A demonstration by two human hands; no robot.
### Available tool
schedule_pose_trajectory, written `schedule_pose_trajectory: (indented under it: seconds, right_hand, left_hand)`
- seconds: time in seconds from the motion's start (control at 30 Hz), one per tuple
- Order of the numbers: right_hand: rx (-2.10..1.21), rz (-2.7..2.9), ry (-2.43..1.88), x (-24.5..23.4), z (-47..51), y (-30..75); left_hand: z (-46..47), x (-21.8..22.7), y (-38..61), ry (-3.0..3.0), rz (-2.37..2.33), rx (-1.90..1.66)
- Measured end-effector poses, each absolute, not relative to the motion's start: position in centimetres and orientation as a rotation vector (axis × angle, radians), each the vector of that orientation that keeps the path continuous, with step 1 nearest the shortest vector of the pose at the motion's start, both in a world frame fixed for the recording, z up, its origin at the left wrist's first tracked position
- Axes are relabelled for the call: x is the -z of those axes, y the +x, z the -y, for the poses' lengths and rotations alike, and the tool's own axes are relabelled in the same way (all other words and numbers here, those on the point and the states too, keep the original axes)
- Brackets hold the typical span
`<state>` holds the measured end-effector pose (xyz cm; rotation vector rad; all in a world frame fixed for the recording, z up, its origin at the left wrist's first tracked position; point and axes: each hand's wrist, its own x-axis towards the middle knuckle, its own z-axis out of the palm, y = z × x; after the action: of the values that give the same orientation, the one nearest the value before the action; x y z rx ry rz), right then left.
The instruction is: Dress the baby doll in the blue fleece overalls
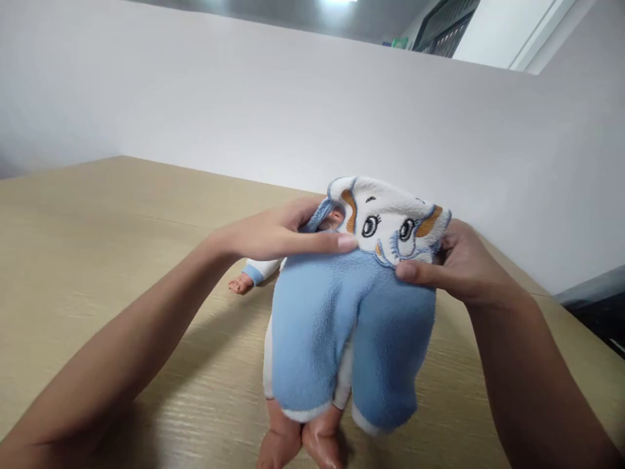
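Observation:
A small pair of light-blue fleece dungarees hangs between my hands, its white bib embroidered with an animal face. The bib is creased. My left hand pinches the garment at the left of the waist, thumb in front. On the other side, my right hand grips the right edge below the bib, its fingers hidden behind the cloth. Behind the dungarees lies a doll in white clothing with blue cuffs. Its bare feet and one hand show; most of its body and head are covered.
The doll lies on a light wooden table. A pale partition wall rises along the table's far side. At the right edge, beyond the table, is a dark object that I cannot make out.

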<state>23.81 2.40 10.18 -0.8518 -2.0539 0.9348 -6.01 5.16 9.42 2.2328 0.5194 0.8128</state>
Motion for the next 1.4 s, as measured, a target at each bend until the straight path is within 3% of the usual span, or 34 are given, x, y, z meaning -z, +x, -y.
schedule_pose_trajectory:
  seconds: [0.1,0.47,0.6,0.83,1.13,1.33,1.4]
  right_hand:
    - [-0.955,2.168,-0.839,-10.3,-2.3,23.6]
    - [-0.970,2.193,-0.804,-8.2,-4.2,24.0]
    - [-1.172,2.475,-0.831,-7.6,-4.0,22.0]
    - [-1.127,2.342,-0.767,-7.7,-2.5,21.8]
    - [-1.406,2.479,-0.741,-7.9,-2.4,21.4]
    - [-1.392,2.233,-0.778,-7.3,-2.1,21.8]
    - [-1.402,2.104,-0.825,-6.6,-2.2,22.1]
  left_hand:
    - [-5.1,-9.6,-6.7,2.205,-0.518,-0.679]
    - [-5.5,-8.6,-6.7,2.082,-0.417,-0.891]
    - [-5.6,-8.3,-6.1,2.109,-0.420,-0.940]
    - [-5.6,-8.7,-7.7,2.066,-0.419,-0.346]
    - [-5.9,-8.8,-8.1,2.050,-0.387,-0.610]
    - [-6.3,-8.2,-9.1,1.909,-0.372,-0.164]
    - [-6.4,-8.1,-9.1,1.941,-0.381,-0.174]
